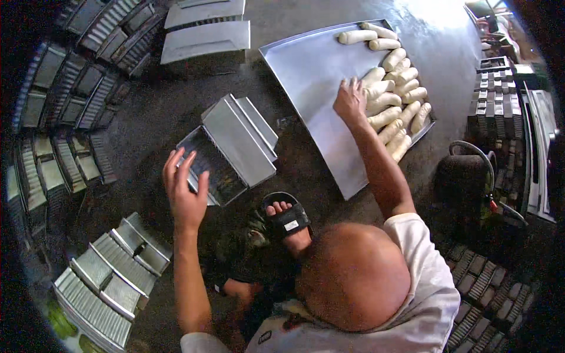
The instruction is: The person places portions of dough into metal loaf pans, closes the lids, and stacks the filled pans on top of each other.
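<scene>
My right hand (pixel 351 101) reaches over a large flat metal tray (pixel 306 88), its bent fingers against the near-left end of a pale dough roll (pixel 378 89). Several more dough rolls (pixel 406 88) lie along the tray's right side; the left part is bare metal. My left hand (pixel 187 188) is raised with fingers apart at the left edge of a dark-insided metal baking tin (pixel 215 167), and nothing shows in its grasp. Flat metal lids or tins (pixel 244 138) lie against the tin's right side. The fingertips of my right hand partly hide the roll.
Stacked ridged metal tins (pixel 112 276) stand at the lower left, with more racks of tins (pixel 65 76) at the upper left. Metal panels (pixel 206 41) lie at the top. A dark canister with a hose (pixel 465 173) stands right. A sandalled foot (pixel 288 220) rests between tin and tray.
</scene>
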### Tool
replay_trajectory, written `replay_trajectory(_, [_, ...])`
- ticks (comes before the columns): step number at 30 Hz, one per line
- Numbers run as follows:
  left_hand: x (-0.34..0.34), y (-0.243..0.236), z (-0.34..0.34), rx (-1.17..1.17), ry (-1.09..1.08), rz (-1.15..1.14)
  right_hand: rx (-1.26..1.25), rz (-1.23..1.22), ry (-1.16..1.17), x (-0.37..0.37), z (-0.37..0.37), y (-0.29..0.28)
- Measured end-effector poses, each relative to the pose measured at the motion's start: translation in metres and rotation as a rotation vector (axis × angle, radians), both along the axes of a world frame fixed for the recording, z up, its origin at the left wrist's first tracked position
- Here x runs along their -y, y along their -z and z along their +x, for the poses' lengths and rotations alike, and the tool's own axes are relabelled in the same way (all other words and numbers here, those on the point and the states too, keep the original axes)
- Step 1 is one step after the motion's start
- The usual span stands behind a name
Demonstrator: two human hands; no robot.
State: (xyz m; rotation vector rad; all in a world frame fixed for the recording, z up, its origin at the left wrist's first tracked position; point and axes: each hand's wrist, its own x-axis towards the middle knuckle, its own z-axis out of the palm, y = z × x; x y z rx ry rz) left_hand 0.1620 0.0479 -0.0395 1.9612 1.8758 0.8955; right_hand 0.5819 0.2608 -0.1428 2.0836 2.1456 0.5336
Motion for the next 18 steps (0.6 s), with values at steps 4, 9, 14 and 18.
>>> replay_trajectory(4, [0.019, 0.0, -0.017, 0.052, -0.136, 0.014, 0.026, 0.077, 0.138, -0.013, 0.022, 0.003])
replay_trajectory(9, [0.027, -0.01, -0.022, 0.076, -0.151, -0.011, -0.281, -0.184, 0.075, -0.028, 0.081, -0.006])
replay_trajectory(14, [0.034, -0.009, -0.024, 0.271, -0.194, 0.083, -1.369, -0.343, 0.195, -0.045, 0.157, -0.063])
replay_trajectory(18, [0.042, -0.017, -0.022, 0.324, -0.23, 0.049, -0.672, -0.157, 0.067, -0.039, 0.1, -0.131])
